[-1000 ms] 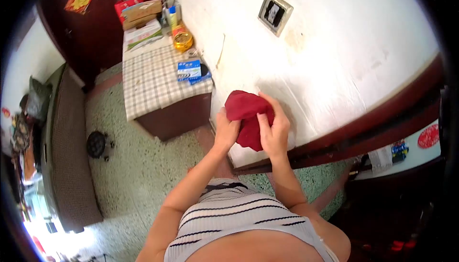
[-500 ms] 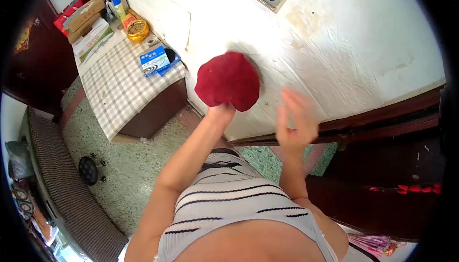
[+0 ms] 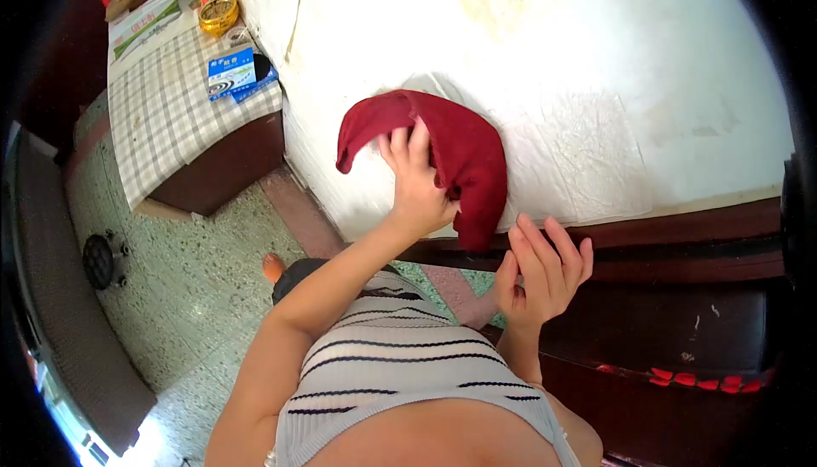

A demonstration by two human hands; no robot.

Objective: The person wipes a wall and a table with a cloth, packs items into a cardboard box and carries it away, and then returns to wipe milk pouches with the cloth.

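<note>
Before a white wall (image 3: 664, 50), holding up red cloth (image 3: 478, 156) with left hand (image 3: 419, 194), fingertips partly hidden, clamping unclear; right hand (image 3: 545, 275) nearby with fingers apart.

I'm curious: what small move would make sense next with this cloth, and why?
Probably bring the right hand in to take the lower end of the dark red cloth. The left hand alone seems to hold it, fingers tucked under a bunched fold, while the right hand is open and apart from it, close to that end. A second grip would likely help straighten it.
</note>
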